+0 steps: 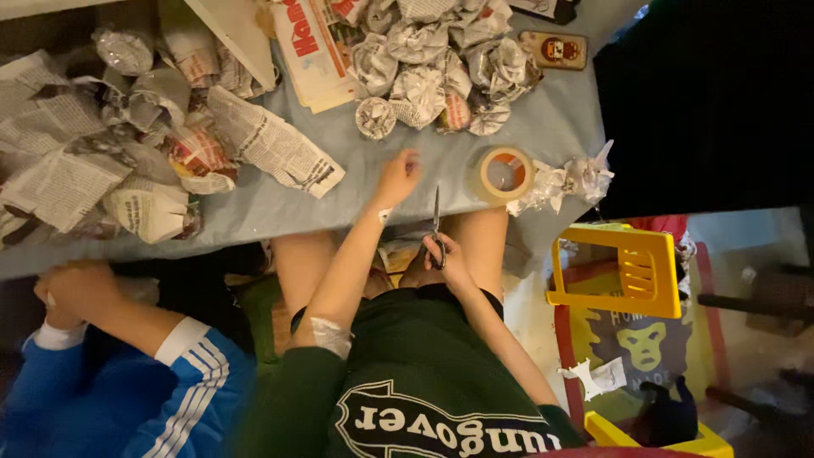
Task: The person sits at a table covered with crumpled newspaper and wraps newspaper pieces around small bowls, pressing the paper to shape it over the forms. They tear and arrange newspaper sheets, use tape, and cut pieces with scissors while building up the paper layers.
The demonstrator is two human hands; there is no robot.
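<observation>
From the head view, the right hand (443,261) is clenched around the handles of a pair of scissors (437,227). Its blades point up over the near edge of the blue-grey table (280,203). The left hand (397,176) lies released, fingers loose, on the cloth just left of the blades. A tape roll (502,174) sits to their right near that edge. Crumpled newspaper balls (424,68) are heaped toward the far edge. A co-worker's blue-sleeved hand (76,290) rests at the near left.

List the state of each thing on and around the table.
scissors: closed, held in right hand
left hand: empty, fingers on table
tape roll: lying flat
newspaper balls: crumpled, piled
newspaper sheets: loose, rumpled
yellow chair: unoccupied
</observation>
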